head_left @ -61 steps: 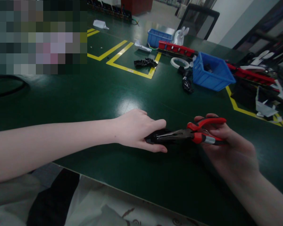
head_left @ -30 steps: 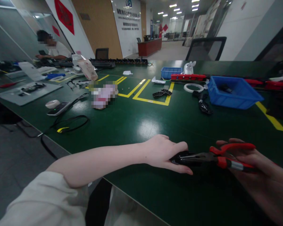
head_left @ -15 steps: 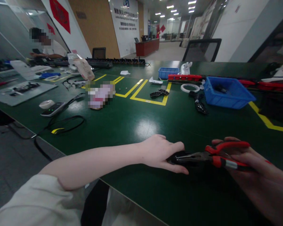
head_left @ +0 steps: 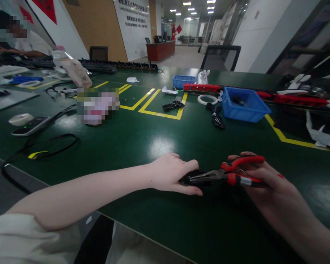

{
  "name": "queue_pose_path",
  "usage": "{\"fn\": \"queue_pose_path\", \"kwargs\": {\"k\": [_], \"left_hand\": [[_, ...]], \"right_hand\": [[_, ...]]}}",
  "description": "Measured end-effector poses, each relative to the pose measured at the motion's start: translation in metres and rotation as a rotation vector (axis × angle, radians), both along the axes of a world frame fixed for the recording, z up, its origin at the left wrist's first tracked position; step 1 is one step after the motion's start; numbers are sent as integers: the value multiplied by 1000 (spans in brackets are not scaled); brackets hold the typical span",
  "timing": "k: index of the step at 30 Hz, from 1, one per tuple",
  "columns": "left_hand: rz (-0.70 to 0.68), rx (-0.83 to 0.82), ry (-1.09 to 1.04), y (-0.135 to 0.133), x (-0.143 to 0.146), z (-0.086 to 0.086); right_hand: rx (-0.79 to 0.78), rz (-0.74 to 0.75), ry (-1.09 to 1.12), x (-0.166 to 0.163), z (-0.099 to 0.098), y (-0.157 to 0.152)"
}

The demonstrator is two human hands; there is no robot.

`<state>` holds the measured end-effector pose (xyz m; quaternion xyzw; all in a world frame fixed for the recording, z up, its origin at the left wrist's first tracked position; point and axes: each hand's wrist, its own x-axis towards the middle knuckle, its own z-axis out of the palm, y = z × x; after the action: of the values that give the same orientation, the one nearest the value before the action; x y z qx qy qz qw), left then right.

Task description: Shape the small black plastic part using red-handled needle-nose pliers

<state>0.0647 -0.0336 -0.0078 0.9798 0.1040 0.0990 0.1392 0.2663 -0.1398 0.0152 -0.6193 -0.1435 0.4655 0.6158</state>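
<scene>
- Landmark: large blue bin (head_left: 239, 113), standing on the green table (head_left: 126, 146); all places are given from it.
- Pliers (head_left: 244, 180), red-handled, long-nosed: one, on the person's side of the bin, well apart from it, between the two hands.
- Black part (head_left: 187, 179): one, at the pliers' nose, nearer the person than the bin and to its left; mostly covered, shape unclear.
- Left hand (head_left: 170, 174): grasping the black part, thumb stretched along the near side.
- Right hand (head_left: 272, 181): grasping the pliers, handles parted within the palm and fingers. Whether the tips bite cannot be told.
- Handling, as judged: keep the left hand firm and its fingertips off the nose; squeeze evenly, tips square on the part.
- Orientation: pliers' long axis crosses the person's front, nose toward the left hand, handles toward the right, passing on the bin's near side.
</scene>
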Motion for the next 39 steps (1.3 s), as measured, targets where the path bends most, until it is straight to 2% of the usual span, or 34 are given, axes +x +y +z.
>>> {"fn": "queue_pose_path", "kwargs": {"k": [7,18,25,29,39], "left_hand": [[-6,37,4,-1,-1,1],[27,54,63,-3,0,4],[75,-98,84,0,-2,7],[70,-106,75,2,-2,7],[66,-77,86,0,-1,6]], "right_hand": [[74,115,-1,0,-5,-3],[98,118,-28,3,-1,-1],[90,68,9,3,-2,1],[70,23,36,4,0,2],[101,98,0,1,-4,-2]]}}
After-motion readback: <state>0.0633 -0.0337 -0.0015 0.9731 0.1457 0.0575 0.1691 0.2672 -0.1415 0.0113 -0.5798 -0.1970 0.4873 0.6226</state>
